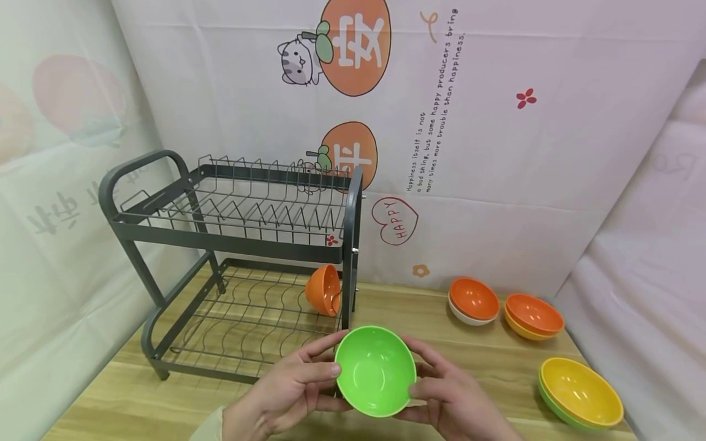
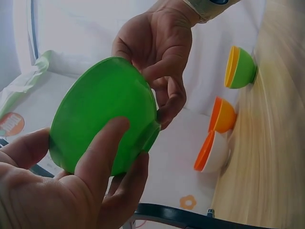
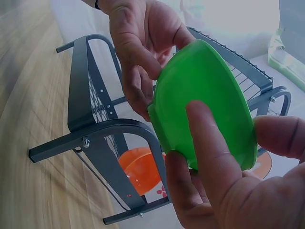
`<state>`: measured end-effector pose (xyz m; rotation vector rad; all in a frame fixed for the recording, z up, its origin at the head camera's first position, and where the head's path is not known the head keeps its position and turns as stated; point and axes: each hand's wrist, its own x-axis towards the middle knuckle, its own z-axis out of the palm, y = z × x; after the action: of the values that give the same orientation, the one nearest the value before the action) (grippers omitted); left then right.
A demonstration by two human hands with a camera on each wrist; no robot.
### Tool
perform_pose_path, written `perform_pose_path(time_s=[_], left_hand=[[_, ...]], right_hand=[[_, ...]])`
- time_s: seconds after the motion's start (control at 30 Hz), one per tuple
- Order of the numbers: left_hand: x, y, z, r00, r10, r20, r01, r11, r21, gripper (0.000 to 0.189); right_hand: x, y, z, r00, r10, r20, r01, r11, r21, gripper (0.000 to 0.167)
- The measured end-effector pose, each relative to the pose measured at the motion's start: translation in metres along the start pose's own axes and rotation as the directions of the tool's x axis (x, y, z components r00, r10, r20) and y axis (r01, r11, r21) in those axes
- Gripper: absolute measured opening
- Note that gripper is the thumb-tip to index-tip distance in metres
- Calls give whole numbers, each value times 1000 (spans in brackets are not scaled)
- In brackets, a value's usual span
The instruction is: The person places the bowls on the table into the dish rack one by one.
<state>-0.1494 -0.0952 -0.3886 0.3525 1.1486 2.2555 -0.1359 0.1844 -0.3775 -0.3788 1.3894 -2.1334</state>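
Both hands hold a green bowl [image 1: 376, 371] in front of the dish rack, its hollow turned toward the head camera. My left hand [image 1: 300, 386] grips its left side, thumb at the rim and fingers spread under the outside. On the opposite side my right hand [image 1: 449, 392] grips it the same way. In the left wrist view the outer wall of the green bowl [image 2: 102, 109] shows with fingertips pressed on it. An orange bowl [image 1: 323, 290] stands tilted on its side in the rack's lower tier, at the right end.
A dark two-tier dish rack [image 1: 231, 242] stands on the wooden table [image 1: 419, 318] at left. To the right sit nested bowls: orange in white [image 1: 473, 299], orange in yellow [image 1: 534, 315], and yellow in green [image 1: 581, 392]. A printed cloth [image 1: 474, 153] hangs behind.
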Motion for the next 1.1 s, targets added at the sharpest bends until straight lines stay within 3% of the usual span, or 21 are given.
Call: perform_pose_path(time_s=[0.23, 0.4, 0.53, 0.63, 0.77, 0.83, 1.1], left_hand=[[-5, 7, -5, 1000, -8, 5, 8, 999, 44, 68], [-16, 18, -12, 998, -10, 56, 3, 993, 117, 57], [-27, 30, -21, 997, -9, 74, -2, 988, 153, 54], [-35, 36, -29, 997, -2, 76, -10, 986, 167, 53], [-41, 44, -37, 998, 16, 64, -28, 982, 189, 52], [-42, 46, -40, 998, 21, 53, -31, 979, 201, 52], [-47, 53, -47, 999, 28, 16, -31, 973, 229, 54]], right_hand=[[9, -1, -2, 998, -31, -51, 30, 999, -13, 50], [20, -7, -5, 979, -115, -167, 93, 987, -131, 38], [35, -13, -2, 960, -174, -220, 124, 967, -222, 42], [48, -16, 4, 947, -229, -225, 138, 923, -358, 50], [66, -18, 13, 913, -344, -219, 166, 804, -571, 56], [76, -19, 17, 898, -389, -204, 192, 765, -614, 58], [108, -15, 28, 891, -446, -88, 308, 734, -605, 66]])
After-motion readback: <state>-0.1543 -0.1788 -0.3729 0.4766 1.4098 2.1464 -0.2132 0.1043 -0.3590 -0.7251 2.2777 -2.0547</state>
